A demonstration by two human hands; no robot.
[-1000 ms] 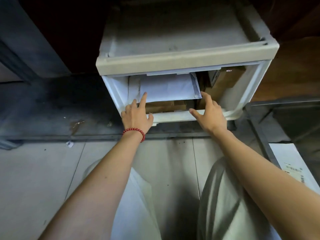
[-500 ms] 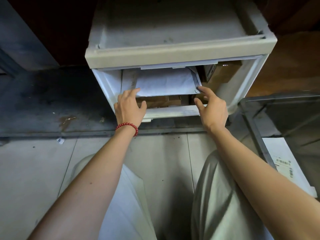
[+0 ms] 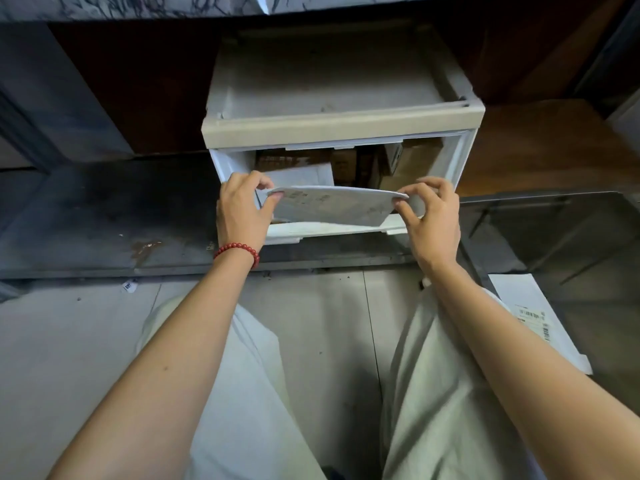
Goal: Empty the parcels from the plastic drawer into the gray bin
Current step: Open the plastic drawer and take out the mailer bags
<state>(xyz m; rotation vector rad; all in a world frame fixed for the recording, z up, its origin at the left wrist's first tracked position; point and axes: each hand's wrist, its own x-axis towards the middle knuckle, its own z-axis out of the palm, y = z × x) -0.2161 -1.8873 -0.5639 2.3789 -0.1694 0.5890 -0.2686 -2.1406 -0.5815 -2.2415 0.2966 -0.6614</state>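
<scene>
Parcel clearing: L hand (image 3: 242,206) pinches left edge of white mailer (image 3: 332,206), R hand (image 3: 433,220) pinches right edge, mailer held just above front lip of plastic drawer (image 3: 291,235). Looks light, floppy, prob. slick; two-edge grip suits. gray bin (image 3: 571,237) near right.

— What's the pose?
— Both bare arms reach forward; the left hand (image 3: 242,211), red bead bracelet (image 3: 237,251) at its wrist, pinches one end of a white parcel (image 3: 336,206), the right hand (image 3: 433,221) the other.
</scene>
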